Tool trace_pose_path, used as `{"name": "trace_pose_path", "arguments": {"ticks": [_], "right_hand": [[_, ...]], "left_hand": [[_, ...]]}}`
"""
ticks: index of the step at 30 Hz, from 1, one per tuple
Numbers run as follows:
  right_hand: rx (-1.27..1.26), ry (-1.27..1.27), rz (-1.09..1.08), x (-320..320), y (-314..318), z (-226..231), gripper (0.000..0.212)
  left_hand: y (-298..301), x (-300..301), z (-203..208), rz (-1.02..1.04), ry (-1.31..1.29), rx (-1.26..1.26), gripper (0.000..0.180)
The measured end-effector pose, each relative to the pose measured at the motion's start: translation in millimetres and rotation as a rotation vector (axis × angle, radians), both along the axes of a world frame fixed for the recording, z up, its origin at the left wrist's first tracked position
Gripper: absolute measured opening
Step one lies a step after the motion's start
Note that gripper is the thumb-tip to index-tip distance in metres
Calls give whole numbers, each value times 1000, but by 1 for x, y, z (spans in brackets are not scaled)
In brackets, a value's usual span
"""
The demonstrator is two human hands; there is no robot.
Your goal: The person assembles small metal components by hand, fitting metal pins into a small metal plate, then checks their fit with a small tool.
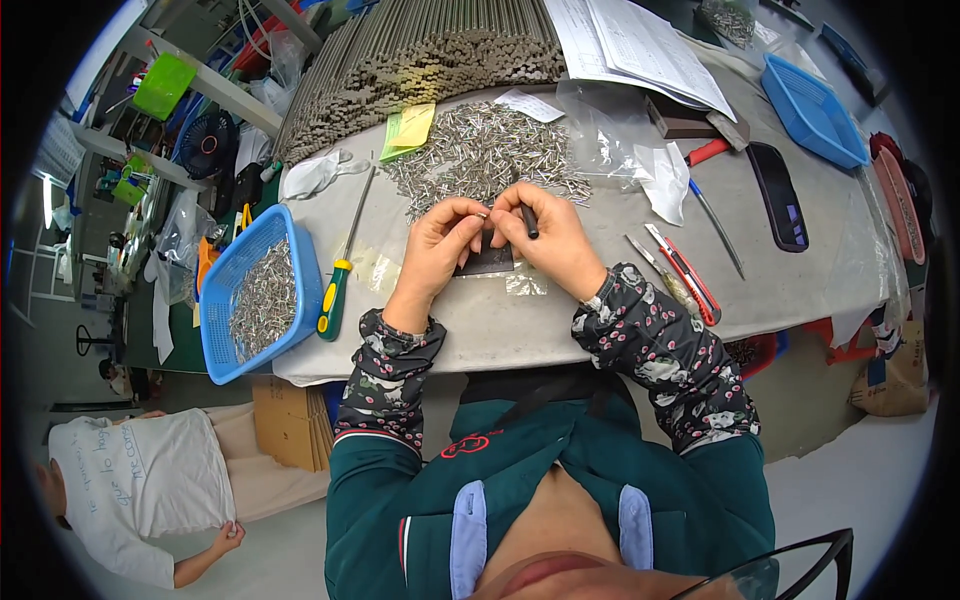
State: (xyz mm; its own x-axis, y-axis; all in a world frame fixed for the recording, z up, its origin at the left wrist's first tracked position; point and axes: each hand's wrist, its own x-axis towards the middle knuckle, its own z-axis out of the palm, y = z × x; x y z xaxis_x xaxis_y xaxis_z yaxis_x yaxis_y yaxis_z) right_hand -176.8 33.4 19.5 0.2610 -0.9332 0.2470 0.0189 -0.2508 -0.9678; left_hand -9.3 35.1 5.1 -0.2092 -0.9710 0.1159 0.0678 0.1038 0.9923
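Observation:
My left hand (438, 250) pinches a small silvery metal pin (481, 215) between thumb and fingertips. My right hand (552, 242) is closed beside it, its fingertips almost at the pin. A short black stick-shaped tool (529, 222) pokes out from the right hand's fingers; its kind is not clear. Below both hands a dark flat block (486, 262) lies on the table, fixed near strips of clear tape (526, 282). Just beyond my fingers spreads a large heap of small metal pins (490, 150).
A blue basket (212, 318) of metal pins stands left, beside a green-and-yellow screwdriver (337, 300). Stacked metal rods (430, 55) fill the back. At right lie a red utility knife (690, 280), a blue pen (716, 228), a phone (777, 195) and a blue tray (815, 110).

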Motion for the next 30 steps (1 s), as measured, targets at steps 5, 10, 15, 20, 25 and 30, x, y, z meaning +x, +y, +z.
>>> {"name": "trace_pose_path", "arguments": {"ticks": [5,10,15,20,25,30], "right_hand": [[30,7,15,0,0,0,8],[24,50,21,-1,-1,-1,9],[-24,39,37,0,-2,-4,9],[22,37,47,-1,-2,-4,10],[38,64,50,-2,-1,0,10],[6,53,56,-1,-2,-3,9]], "left_hand": [[0,0,0,-30,-24,-14,11],[1,-1,1,-20,-55,-18,10],[0,1,-2,-33,-60,5,11],[0,2,-2,-43,-34,24,10],[0,3,-3,-46,-34,30,10],[0,2,-3,-42,-29,11,10]]}}
